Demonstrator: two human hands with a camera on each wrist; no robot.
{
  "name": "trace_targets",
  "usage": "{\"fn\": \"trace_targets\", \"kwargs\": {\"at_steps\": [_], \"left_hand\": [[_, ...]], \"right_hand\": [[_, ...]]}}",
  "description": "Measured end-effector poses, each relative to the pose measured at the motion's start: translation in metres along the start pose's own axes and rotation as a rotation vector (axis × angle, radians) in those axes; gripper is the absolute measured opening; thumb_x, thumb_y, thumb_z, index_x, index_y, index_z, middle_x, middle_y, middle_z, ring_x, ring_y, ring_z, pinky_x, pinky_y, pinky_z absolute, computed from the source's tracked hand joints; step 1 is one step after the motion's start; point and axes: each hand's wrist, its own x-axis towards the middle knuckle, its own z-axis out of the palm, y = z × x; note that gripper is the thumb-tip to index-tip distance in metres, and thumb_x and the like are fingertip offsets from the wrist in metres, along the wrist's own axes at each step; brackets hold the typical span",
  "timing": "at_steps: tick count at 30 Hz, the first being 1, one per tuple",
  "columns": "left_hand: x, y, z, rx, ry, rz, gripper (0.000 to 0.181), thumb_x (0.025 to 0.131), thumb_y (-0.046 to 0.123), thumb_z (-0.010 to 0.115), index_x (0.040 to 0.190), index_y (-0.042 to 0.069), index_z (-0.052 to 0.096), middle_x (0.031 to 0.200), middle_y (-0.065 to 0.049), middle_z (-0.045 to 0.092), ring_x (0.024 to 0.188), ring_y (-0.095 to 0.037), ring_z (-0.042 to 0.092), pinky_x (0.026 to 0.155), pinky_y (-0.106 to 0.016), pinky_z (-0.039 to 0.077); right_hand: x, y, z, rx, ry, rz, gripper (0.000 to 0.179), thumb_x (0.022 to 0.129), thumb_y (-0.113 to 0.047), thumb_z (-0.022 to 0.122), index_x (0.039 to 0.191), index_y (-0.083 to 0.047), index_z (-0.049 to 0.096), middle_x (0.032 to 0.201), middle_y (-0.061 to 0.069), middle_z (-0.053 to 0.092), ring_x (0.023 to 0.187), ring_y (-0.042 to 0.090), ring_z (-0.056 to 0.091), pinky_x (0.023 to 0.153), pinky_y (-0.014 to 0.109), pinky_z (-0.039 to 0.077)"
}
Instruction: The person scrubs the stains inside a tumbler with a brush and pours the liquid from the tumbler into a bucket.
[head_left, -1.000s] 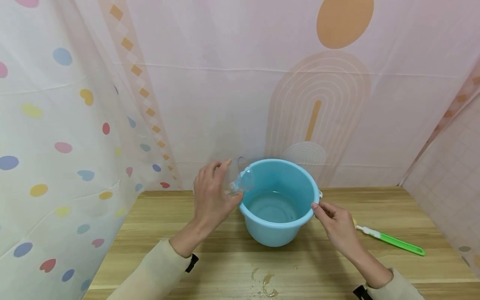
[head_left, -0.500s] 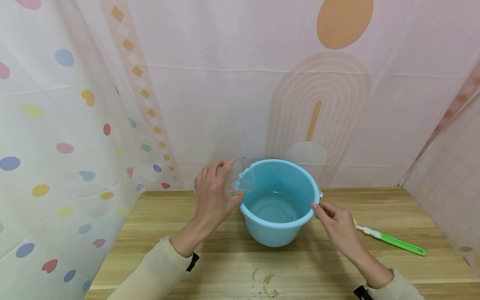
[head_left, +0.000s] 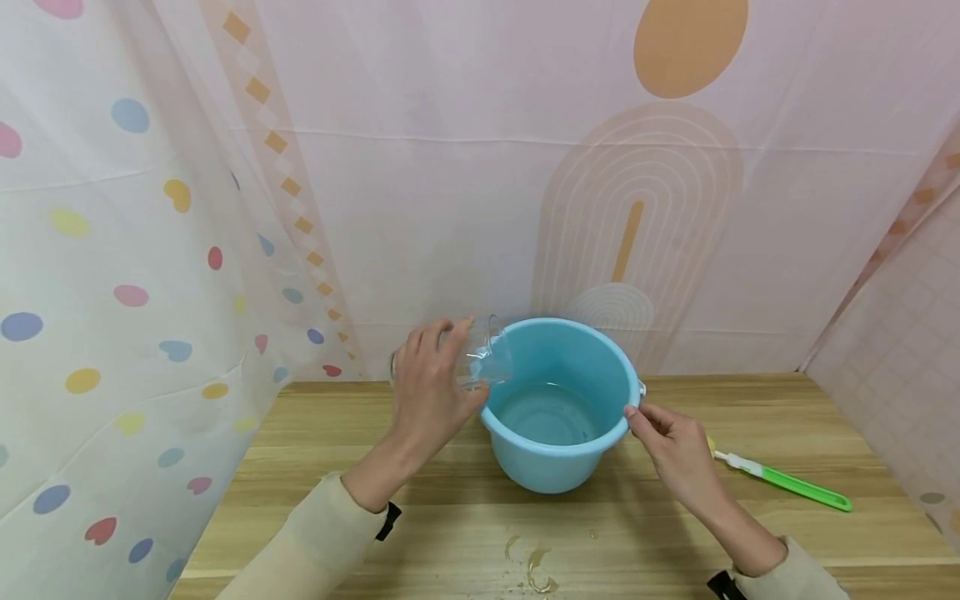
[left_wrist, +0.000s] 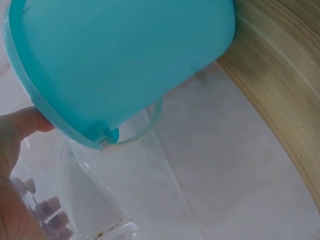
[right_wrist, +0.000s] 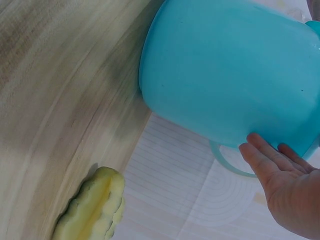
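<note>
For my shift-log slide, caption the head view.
Left hand holds a clear container tilted at a blue bucket; right hand grips the rim.

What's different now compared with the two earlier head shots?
Very little: the left hand and the cup it grips have shifted slightly rightward in the head view, a touch further over the bucket. Nothing was grasped or released. The bucket, the right hand at its rim and the brush look unmoved.

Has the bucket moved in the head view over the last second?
No: the bucket shows no visible shift against the printed arch behind it.
</note>
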Motion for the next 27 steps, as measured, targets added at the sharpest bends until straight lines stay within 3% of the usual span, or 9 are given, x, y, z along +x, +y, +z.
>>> {"fn": "trace_targets", "kwargs": {"at_steps": [27], "left_hand": [[0.0042, 0.0022, -0.006, 0.054, -0.039, 0.022, 0.078, 0.067, 0.012, 0.096, 0.137, 0.01, 0.063, 0.124, -0.02, 0.063, 0.115, -0.042, 0.058, 0.085, -0.059, 0.048]], "right_hand": [[-0.0007, -0.0018, 0.0032, -0.01, -0.002, -0.004, 0.038, 0.109, -0.032, 0.06, 0.121, 0.001, 0.076, 0.101, 0.009, 0.077, 0.093, 0.018, 0.067, 0.078, 0.027, 0.055]]}}
